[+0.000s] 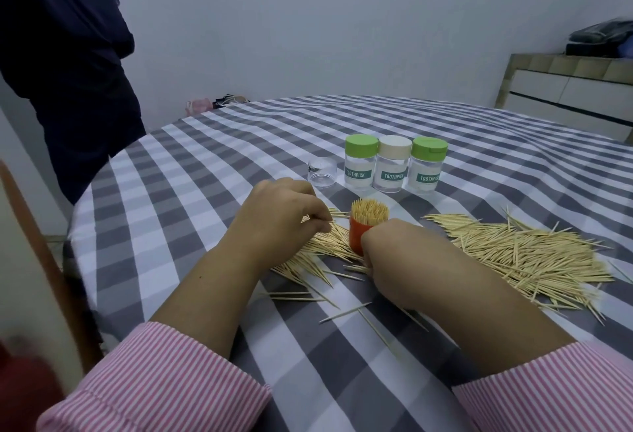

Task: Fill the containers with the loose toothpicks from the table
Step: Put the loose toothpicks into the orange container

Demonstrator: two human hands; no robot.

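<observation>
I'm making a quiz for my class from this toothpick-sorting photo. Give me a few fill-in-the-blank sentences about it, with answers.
1. The right hand holds an ____ container packed with upright toothpicks.
2. Behind it stand ____ capped jars labelled TOOTHPICK.
3. The middle jar's cap is cream; the two outer caps are ____.
4. The larger heap of loose toothpicks lies to the ____ of the held container.

Answers: orange; three; green; right

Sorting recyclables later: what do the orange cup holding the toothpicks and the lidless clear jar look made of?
Orange cup: likely opaque plastic, smooth with a slight sheen. Clear jar: see-through with bright glints, probably clear plastic, though glass can't be ruled out. Toothpicks: pale, matte, seemingly wood or bamboo.
</observation>
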